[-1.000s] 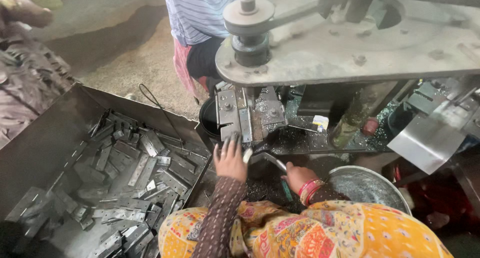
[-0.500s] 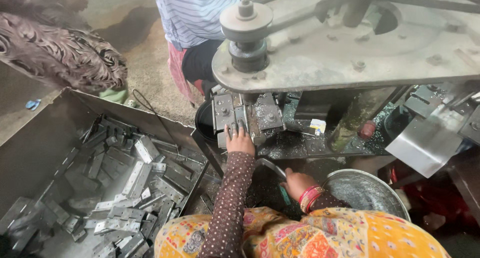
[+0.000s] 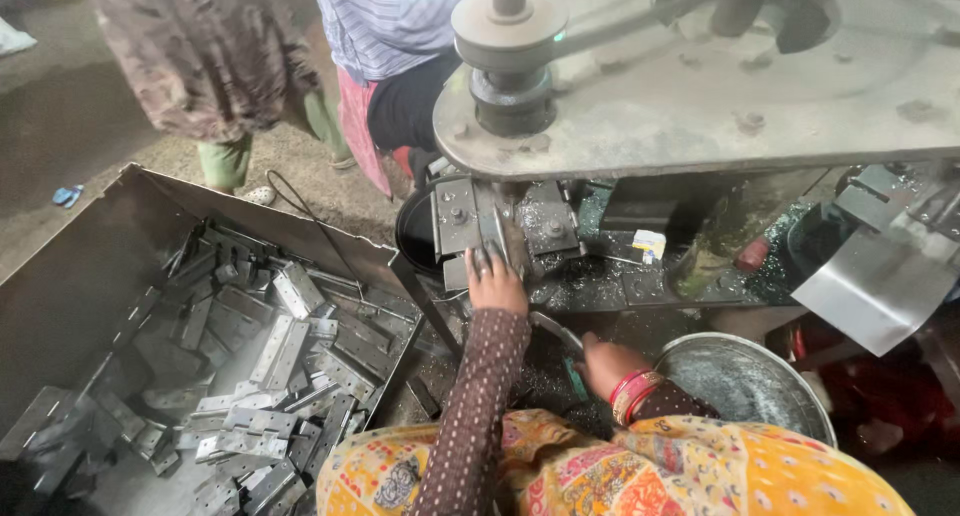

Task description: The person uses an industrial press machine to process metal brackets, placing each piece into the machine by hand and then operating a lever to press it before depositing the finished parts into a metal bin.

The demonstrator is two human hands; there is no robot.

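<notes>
Left hand (image 3: 496,284), arm in a dotted brown sleeve, reaches forward to the grey metal die block (image 3: 500,226) under the press machine (image 3: 700,86); its fingertips (image 3: 484,266) rest against the block's lower edge, apparently pressing a small metal piece there, though the piece itself is too hidden to confirm a grasp. Right hand (image 3: 605,361), wearing red bangles (image 3: 632,393) at the wrist, lies low beside a round steel bowl (image 3: 745,381), fingers curled around the end of a dark flat metal strip (image 3: 556,333). Grey metal tray (image 3: 90,276) at left holds a heap of flat hinge-like plates (image 3: 275,356). Pulley wheel (image 3: 508,26) stands on the press top. Another person in a striped shirt (image 3: 390,21) stands behind the machine.
</notes>
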